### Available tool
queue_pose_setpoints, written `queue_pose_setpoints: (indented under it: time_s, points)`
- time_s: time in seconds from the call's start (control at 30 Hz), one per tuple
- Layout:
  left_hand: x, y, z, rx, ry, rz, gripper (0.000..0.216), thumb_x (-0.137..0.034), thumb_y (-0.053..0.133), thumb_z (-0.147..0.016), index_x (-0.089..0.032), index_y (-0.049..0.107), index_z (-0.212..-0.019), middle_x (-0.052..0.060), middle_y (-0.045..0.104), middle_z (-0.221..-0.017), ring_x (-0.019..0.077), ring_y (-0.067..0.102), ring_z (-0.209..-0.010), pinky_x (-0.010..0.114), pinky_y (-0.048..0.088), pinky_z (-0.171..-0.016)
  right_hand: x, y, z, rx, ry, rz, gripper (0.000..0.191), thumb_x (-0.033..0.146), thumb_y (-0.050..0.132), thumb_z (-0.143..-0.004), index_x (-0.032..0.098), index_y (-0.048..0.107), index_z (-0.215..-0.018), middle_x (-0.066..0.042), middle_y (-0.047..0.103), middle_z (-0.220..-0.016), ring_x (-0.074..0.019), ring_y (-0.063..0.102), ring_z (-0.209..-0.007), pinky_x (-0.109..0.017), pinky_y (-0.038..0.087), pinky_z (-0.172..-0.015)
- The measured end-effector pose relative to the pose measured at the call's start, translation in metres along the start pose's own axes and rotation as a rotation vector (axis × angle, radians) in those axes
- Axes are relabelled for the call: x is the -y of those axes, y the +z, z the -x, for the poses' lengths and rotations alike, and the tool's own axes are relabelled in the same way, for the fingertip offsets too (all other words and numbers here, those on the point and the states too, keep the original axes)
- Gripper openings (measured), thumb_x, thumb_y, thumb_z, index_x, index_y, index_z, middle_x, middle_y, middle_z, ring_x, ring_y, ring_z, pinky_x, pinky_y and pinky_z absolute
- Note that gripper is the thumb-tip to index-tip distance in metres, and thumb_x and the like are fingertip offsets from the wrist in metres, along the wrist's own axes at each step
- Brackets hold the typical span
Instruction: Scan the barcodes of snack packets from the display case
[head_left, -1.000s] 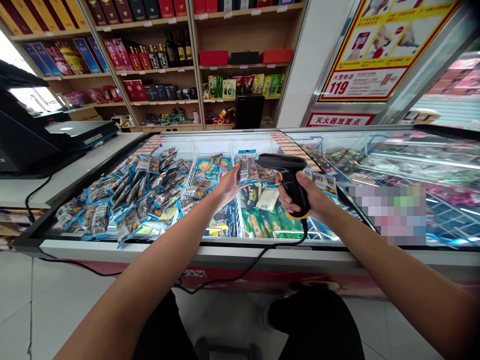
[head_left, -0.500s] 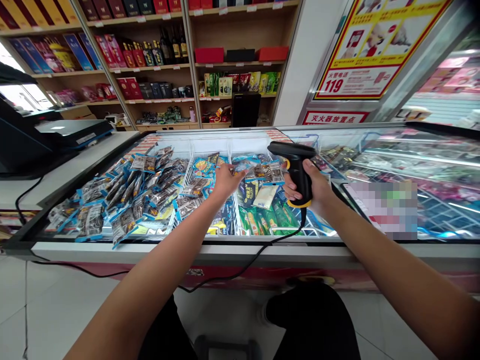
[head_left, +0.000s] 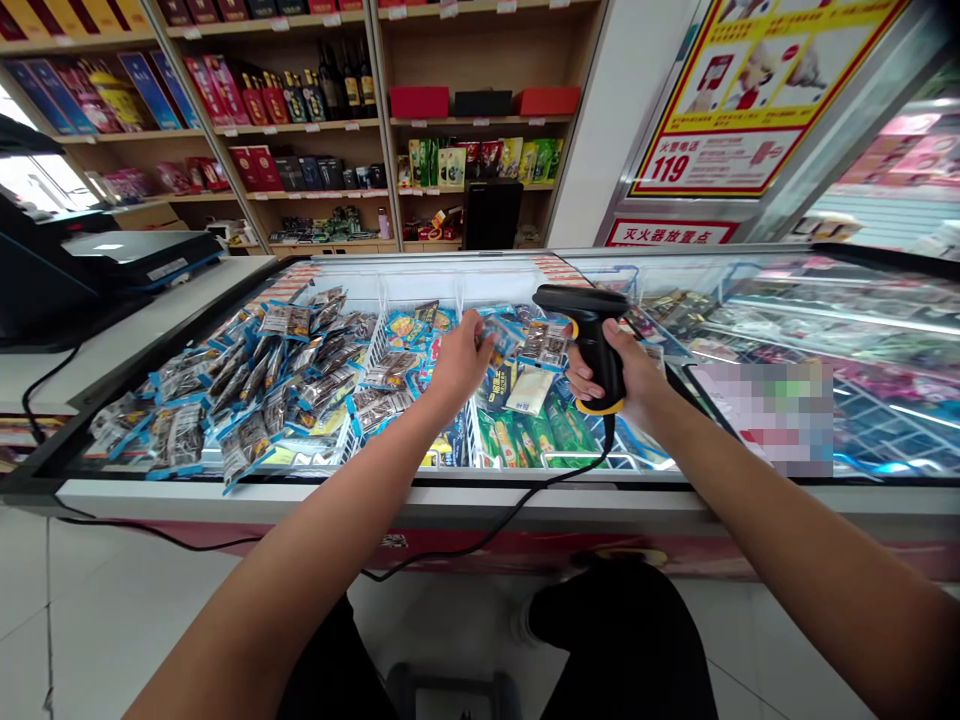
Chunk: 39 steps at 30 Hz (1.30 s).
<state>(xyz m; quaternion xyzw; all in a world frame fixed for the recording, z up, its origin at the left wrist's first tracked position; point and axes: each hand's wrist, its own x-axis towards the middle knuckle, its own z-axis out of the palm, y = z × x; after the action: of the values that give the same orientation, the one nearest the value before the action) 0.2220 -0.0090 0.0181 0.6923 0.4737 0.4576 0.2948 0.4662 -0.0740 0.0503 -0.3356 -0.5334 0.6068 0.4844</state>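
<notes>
My right hand (head_left: pixel 630 378) is wrapped round the handle of a black barcode scanner (head_left: pixel 589 335) with a yellow base, held above the open chest freezer (head_left: pixel 420 495). Its head points left. My left hand (head_left: pixel 459 365) reaches into the freezer's middle compartment, fingers pinched on a small blue-edged packet (head_left: pixel 501 335) among other packets. Green and yellow packets (head_left: pixel 525 432) lie below the scanner. A heap of blue-trimmed dark snack packets (head_left: pixel 247 385) fills the left compartment.
The scanner's black cable (head_left: pixel 480 540) hangs over the freezer's front edge. A checkout counter with a black terminal (head_left: pixel 82 270) stands at the left. Shelves of boxes and bottles (head_left: pixel 315 120) line the back wall. Glass lids (head_left: pixel 825 340) cover the freezer at the right.
My left hand lowered the packet it held up beside the scanner back into the freezer and now pinches a blue-edged packet there. The scanner moved slightly right and stays raised.
</notes>
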Motion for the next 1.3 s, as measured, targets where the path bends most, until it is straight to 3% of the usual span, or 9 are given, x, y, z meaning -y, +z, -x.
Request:
queue_pose_setpoints:
  time_s: [0.13, 0.33, 0.53, 0.63, 0.73, 0.8, 0.87, 1.1, 1.3]
  points:
    - [0.007, 0.009, -0.010, -0.039, -0.068, 0.163, 0.011, -0.027, 0.054, -0.111, -0.025, 0.064, -0.115, 0.010, 0.071, -0.113, 0.0282, 0.071, -0.102, 0.048, 0.061, -0.103, -0.001, -0.001, -0.001, -0.005, 0.002, 0.019, 0.066, 0.081, 0.089, -0.084, 0.025, 0.061, -0.105, 0.006, 0.056, -0.064, -0.0098, 0.038, -0.043, -0.030, 0.032, -0.047]
    - [0.017, 0.013, -0.008, 0.166, 0.168, -0.178, 0.032, -0.020, 0.065, -0.103, -0.022, 0.078, -0.132, 0.019, 0.071, -0.133, 0.0414, 0.058, -0.143, 0.061, 0.034, -0.135, -0.003, -0.003, -0.003, -0.015, -0.007, 0.024, 0.066, 0.080, 0.088, -0.086, 0.025, 0.063, -0.112, 0.006, 0.055, -0.063, -0.0106, 0.036, -0.043, -0.031, 0.030, -0.046]
    - [-0.003, -0.002, -0.001, 0.187, 0.180, -0.312, 0.038, -0.037, 0.063, -0.109, -0.025, 0.078, -0.142, 0.021, 0.064, -0.140, 0.0459, 0.055, -0.143, 0.063, 0.037, -0.130, -0.006, -0.006, -0.003, -0.024, 0.002, 0.036, 0.061, 0.078, 0.085, -0.090, 0.025, 0.061, -0.109, 0.005, 0.056, -0.065, -0.0106, 0.039, -0.044, -0.031, 0.031, -0.047]
    - [-0.016, -0.031, 0.003, 0.081, 0.070, -0.472, 0.050, -0.043, 0.060, -0.110, -0.024, 0.066, -0.155, 0.026, 0.060, -0.152, 0.0508, 0.055, -0.144, 0.069, 0.040, -0.125, -0.006, -0.007, -0.002, -0.033, 0.006, 0.044, 0.062, 0.078, 0.085, -0.090, 0.024, 0.062, -0.113, 0.005, 0.055, -0.066, -0.0116, 0.039, -0.045, -0.033, 0.033, -0.047]
    - [-0.018, -0.072, 0.008, -0.072, -0.218, -0.739, 0.051, -0.049, 0.063, -0.106, -0.019, 0.069, -0.146, 0.032, 0.060, -0.156, 0.0578, 0.050, -0.151, 0.075, 0.041, -0.122, -0.005, -0.007, -0.002, -0.041, 0.022, 0.033, 0.064, 0.077, 0.086, -0.089, 0.022, 0.065, -0.114, 0.004, 0.055, -0.066, -0.0114, 0.041, -0.045, -0.032, 0.033, -0.048]
    - [-0.013, -0.095, 0.011, -0.032, -0.399, -0.828, 0.056, -0.049, 0.070, -0.099, -0.017, 0.068, -0.146, 0.034, 0.060, -0.160, 0.0584, 0.053, -0.151, 0.074, 0.044, -0.121, -0.005, -0.007, -0.002, -0.036, 0.021, 0.039, 0.067, 0.078, 0.088, -0.087, 0.022, 0.065, -0.115, 0.004, 0.056, -0.065, -0.0110, 0.041, -0.045, -0.031, 0.033, -0.048]
    - [-0.007, -0.109, 0.013, 0.037, -0.458, -0.865, 0.066, -0.051, 0.074, -0.094, -0.016, 0.066, -0.150, 0.035, 0.059, -0.165, 0.0585, 0.052, -0.155, 0.072, 0.046, -0.121, -0.005, -0.008, -0.002, -0.022, 0.016, 0.053, 0.069, 0.080, 0.088, -0.085, 0.022, 0.065, -0.116, 0.004, 0.057, -0.065, -0.0113, 0.041, -0.045, -0.031, 0.035, -0.048]
    - [-0.007, -0.105, 0.014, 0.235, -0.445, -0.913, 0.048, -0.051, 0.070, -0.096, -0.018, 0.071, -0.132, 0.031, 0.075, -0.143, 0.0529, 0.066, -0.143, 0.066, 0.049, -0.118, -0.009, -0.014, -0.006, -0.005, -0.004, 0.045, 0.062, 0.080, 0.082, -0.090, 0.026, 0.065, -0.115, 0.005, 0.056, -0.065, -0.0135, 0.041, -0.043, -0.031, 0.037, -0.044]
    - [-0.011, -0.089, 0.004, 0.070, -0.135, -0.601, 0.023, -0.021, 0.062, -0.103, -0.019, 0.062, -0.126, 0.024, 0.069, -0.143, 0.0382, 0.067, -0.134, 0.050, 0.052, -0.116, -0.008, -0.014, -0.006, 0.011, -0.007, 0.053, 0.063, 0.080, 0.083, -0.088, 0.026, 0.065, -0.114, 0.005, 0.056, -0.064, -0.0145, 0.044, -0.043, -0.032, 0.036, -0.043]
